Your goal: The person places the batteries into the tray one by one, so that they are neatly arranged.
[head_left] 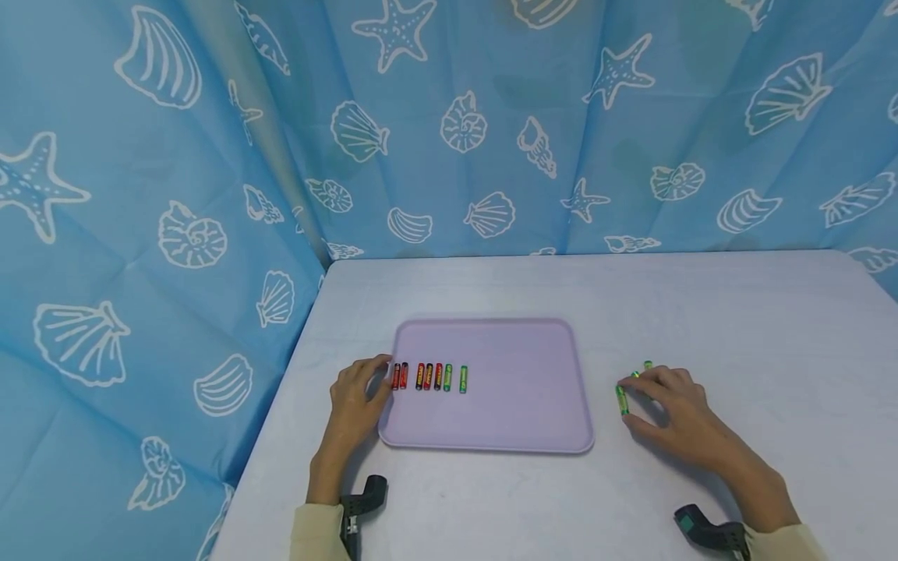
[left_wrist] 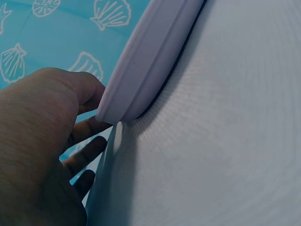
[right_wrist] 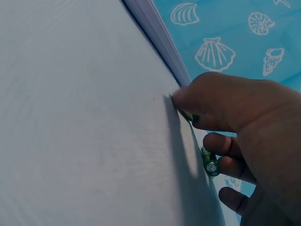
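Observation:
My left hand [head_left: 356,401] holds the left rim of a lilac tray [head_left: 519,421], thumb and index finger at the edge beside the row of batteries. In the left wrist view the fingers meet the tray's corner [left_wrist: 136,80]. Inside the tray stands a row of several red-and-black batteries [head_left: 429,377], then two green batteries [head_left: 463,379] to their right. To the right of the tray, my right hand [head_left: 677,417] pinches a green battery [head_left: 622,400] between thumb and index finger. Another green battery [head_left: 648,364] shows just beyond its fingers; others are partly hidden by the hand.
A white-covered table [head_left: 491,499] carries the tray. A blue curtain [head_left: 449,179] with white shell prints hangs behind the table and along its left side. Dark camera mounts [head_left: 705,530] sit on both wrists.

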Tool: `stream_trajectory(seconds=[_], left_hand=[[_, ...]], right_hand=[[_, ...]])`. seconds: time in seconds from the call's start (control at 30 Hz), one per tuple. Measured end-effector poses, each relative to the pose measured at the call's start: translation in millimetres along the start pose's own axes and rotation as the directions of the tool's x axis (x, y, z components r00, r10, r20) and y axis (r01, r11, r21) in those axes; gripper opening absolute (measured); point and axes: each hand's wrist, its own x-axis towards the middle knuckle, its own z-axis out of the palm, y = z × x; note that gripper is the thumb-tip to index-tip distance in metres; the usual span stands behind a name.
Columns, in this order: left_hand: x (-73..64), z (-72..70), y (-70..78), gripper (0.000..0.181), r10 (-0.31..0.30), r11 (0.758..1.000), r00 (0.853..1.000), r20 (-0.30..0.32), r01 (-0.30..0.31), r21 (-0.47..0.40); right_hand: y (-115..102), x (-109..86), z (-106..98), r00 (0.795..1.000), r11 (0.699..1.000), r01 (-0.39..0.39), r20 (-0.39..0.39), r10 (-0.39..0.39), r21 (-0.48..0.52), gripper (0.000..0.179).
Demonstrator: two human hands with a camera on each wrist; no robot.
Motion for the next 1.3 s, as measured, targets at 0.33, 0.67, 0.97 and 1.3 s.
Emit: stream_trajectory(seconds=[0.33,0.67,0.97,1.3], left_hand=[[0.4,-6.0,-1.8,0.042,-0.023,1.0,1.0,0.02,0.023,0.003],[-1.7,-6.5,-4.4,0.041,-0.018,1.0,1.0,0.017,0.018,-0.003],[-2.5,-4.1,-3.7,0.042,-0.016,1.0,1.0,0.014,0.016,-0.008],[1.2,-0.6,-2.6,0.04,0.006,1.0,1.0,0.008,-0.006,-0.018]], right_hand=[[-19.4,17.6,2.5,0.998,0.996,0.017,-0.06,-0.011,0.091,0.042],[-37.4,30.8,17.5,0.996,0.986,0.071,-0.067,-0.062,0.152,0.043],[-60.5,53.7,39.1,0.999,0.989,0.042,0.019,-0.045,0.14,0.041],[-82.4,78.6,66.2,0.996,0.982,0.073,0.037,-0.081,0.173,0.039]])
